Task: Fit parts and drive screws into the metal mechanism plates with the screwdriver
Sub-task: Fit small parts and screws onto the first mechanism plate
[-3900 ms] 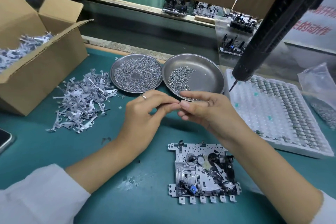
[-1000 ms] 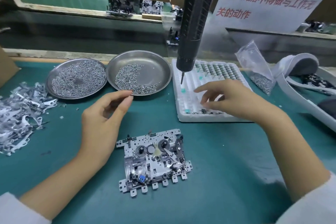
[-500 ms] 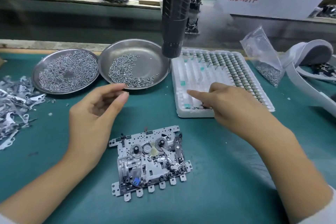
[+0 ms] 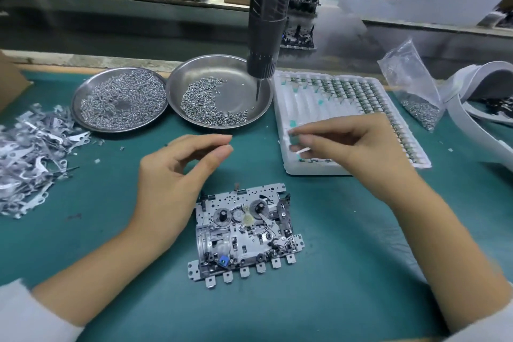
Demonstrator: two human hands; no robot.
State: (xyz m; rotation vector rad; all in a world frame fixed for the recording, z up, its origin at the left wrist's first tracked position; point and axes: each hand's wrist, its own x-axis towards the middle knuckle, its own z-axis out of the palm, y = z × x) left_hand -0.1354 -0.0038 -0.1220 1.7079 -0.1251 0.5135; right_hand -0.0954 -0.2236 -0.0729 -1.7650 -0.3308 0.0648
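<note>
The metal mechanism plate (image 4: pixel 244 233), with gears, levers and a blue part, lies flat on the green mat. My left hand (image 4: pixel 172 178) hovers just left of and above it, fingers loosely curved, nothing visible in them. Over the near edge of the white parts tray (image 4: pixel 305 103), my right hand (image 4: pixel 352 150) pinches a small white part (image 4: pixel 301 150) between thumb and fingers. The black electric screwdriver (image 4: pixel 268 22) hangs untouched, its tip over the right screw dish (image 4: pixel 241 91).
A second dish (image 4: pixel 76 108) full of screws sits left of the first. A pile of stamped metal levers (image 4: pixel 27 153) covers the mat's left side. A plastic bag of screws (image 4: pixel 413 86) and a white curved holder (image 4: pixel 472 119) stand at the right.
My right hand has lifted from the tray with a small white part pinched in it. My left hand stays hovering near the plate. The view has shifted slightly.
</note>
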